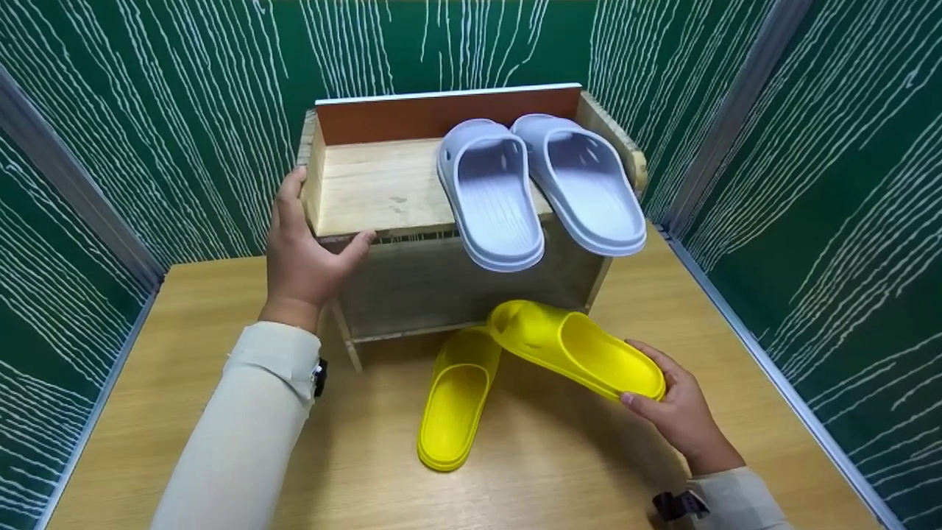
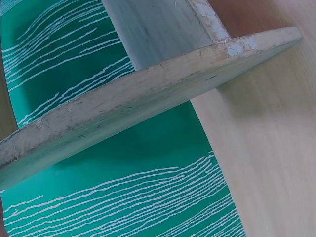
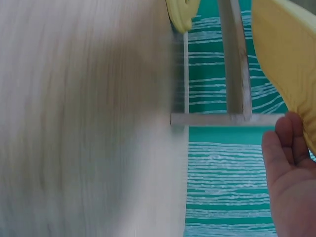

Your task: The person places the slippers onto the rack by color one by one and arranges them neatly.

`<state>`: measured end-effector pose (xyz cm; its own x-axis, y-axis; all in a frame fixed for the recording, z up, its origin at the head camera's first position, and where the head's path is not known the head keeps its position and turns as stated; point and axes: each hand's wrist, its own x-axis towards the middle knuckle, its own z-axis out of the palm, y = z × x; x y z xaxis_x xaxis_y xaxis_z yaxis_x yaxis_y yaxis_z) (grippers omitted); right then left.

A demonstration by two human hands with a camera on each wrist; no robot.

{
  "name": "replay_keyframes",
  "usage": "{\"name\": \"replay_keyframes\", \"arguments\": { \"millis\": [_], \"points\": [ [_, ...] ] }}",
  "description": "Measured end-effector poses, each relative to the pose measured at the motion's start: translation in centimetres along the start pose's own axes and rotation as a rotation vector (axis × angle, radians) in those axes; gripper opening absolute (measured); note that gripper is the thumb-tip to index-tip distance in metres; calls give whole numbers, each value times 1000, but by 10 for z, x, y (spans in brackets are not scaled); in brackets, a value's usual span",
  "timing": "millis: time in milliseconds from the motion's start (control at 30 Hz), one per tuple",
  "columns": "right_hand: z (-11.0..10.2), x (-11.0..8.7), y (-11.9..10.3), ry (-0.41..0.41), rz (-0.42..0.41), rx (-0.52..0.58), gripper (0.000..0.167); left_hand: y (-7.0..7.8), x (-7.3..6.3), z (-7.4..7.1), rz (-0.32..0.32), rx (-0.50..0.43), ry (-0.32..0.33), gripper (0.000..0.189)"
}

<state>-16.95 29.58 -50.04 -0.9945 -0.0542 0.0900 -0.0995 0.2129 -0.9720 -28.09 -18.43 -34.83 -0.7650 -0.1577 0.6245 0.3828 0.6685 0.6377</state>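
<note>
My left hand (image 1: pixel 300 254) grips the left side of a small wooden shoe rack (image 1: pixel 379 191), its thumb over the front edge of the top shelf. In the left wrist view, the rack's side panel (image 2: pixel 148 96) runs across the frame. My right hand (image 1: pixel 684 416) pinches the heel end of a yellow slipper (image 1: pixel 607 357), which is raised and tilted, its toe toward the rack. Its sole (image 3: pixel 289 54) shows in the right wrist view. Another yellow slipper (image 1: pixel 450 423) lies on the table, toe toward the rack, partly overlapped by the held one.
Two lavender slippers, a left one (image 1: pixel 500 199) and a right one (image 1: pixel 589 184), sit side by side on the right of the top shelf, heels overhanging its front edge. Green panels (image 1: pixel 206 132) with white streaks stand around the wooden table (image 1: pixel 353 456).
</note>
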Motion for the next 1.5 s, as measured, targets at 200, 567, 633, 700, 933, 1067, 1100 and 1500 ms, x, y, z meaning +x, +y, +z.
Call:
{"name": "replay_keyframes", "arguments": {
  "millis": [200,567,633,700,933,1067,1100,1500],
  "points": [
    [18,3,-1,82,51,7,83,-1,-1,1,3,-1,-2,108],
    [48,12,-3,235,96,9,85,0,-1,0,-8,8,1,108],
    [53,13,-2,263,87,9,85,0,-1,1,-5,10,2,108],
    [58,14,-1,289,76,8,84,0,-1,1,2,12,4,108],
    [71,19,0,368,58,32,82,-1,-1,1,14,12,11,107],
    [76,21,0,383,55,38,82,-1,-1,1,13,13,9,108],
    [78,21,0,387,54,34,82,-1,-1,1,14,11,9,108],
    [104,31,5,497,-18,11,85,0,0,1,-9,7,3,109]
  ]
}}
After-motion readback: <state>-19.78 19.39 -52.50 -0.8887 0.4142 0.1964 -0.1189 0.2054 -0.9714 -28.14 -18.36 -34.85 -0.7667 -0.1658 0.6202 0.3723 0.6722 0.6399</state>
